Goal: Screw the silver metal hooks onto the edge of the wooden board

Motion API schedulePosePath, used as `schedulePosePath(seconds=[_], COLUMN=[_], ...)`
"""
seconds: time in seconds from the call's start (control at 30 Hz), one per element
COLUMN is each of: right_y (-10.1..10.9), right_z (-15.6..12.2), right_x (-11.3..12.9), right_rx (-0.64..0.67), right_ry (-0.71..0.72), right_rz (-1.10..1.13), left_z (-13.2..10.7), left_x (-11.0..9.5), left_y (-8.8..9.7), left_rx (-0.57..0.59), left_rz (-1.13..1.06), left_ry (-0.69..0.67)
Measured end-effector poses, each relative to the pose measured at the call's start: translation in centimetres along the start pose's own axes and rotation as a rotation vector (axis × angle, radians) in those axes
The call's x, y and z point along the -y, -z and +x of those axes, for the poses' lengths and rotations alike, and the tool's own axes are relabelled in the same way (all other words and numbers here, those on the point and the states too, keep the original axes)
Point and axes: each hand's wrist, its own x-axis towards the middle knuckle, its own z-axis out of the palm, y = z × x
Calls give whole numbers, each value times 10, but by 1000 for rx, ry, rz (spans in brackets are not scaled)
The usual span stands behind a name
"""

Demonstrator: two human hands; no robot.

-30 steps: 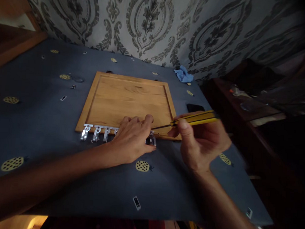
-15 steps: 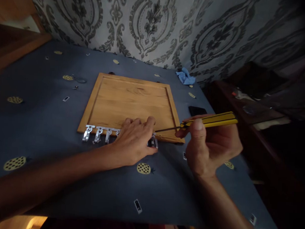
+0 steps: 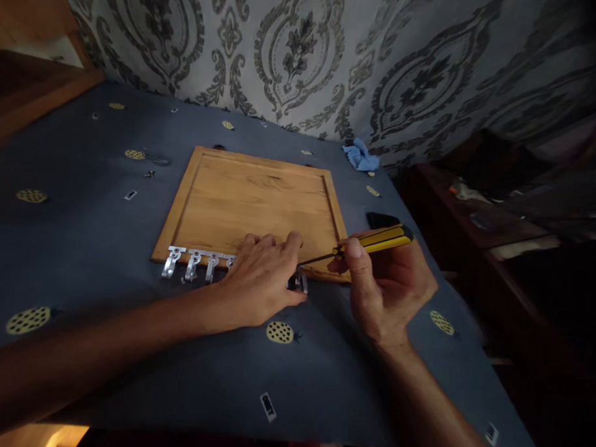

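Note:
A square wooden board (image 3: 254, 199) lies flat on a dark blue cloth. Along its near edge runs a row of silver metal hooks (image 3: 192, 262). My left hand (image 3: 261, 281) rests palm down over the right part of that row, fingers bent onto the board's edge and pressing on a hook piece (image 3: 298, 280) by its thumb. My right hand (image 3: 386, 285) is closed round a yellow and black screwdriver (image 3: 373, 241). The thin shaft of the tool points left, and its tip sits at the board's edge right beside my left fingertips.
The blue tablecloth (image 3: 82, 242) carries yellow pineapple prints. A crumpled light blue cloth (image 3: 362, 154) lies at the back by the patterned wall. A black flat object (image 3: 381, 220) sits right of the board. Dark wooden furniture (image 3: 474, 216) stands past the table's right edge.
My right hand drew the screwdriver back to the right, then brought it left again, so the tip is close to my left fingers. The left hand has stayed on the hooks.

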Motion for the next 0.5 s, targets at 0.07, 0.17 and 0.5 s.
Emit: schedulePosePath(seconds=[0.07, 0.17, 0.5], right_y=[0, 0, 9], right_z=[0, -1, 12], right_x=[-1, -1, 11], right_rx=[14, 34, 257], right_ry=[4, 9, -161], right_rz=[-2, -5, 157], left_z=[0, 1, 0], left_x=[0, 0, 3], left_y=[1, 0, -4], left_rx=[1, -5, -27], left_rz=[1, -3, 12], left_ry=[3, 3, -14])
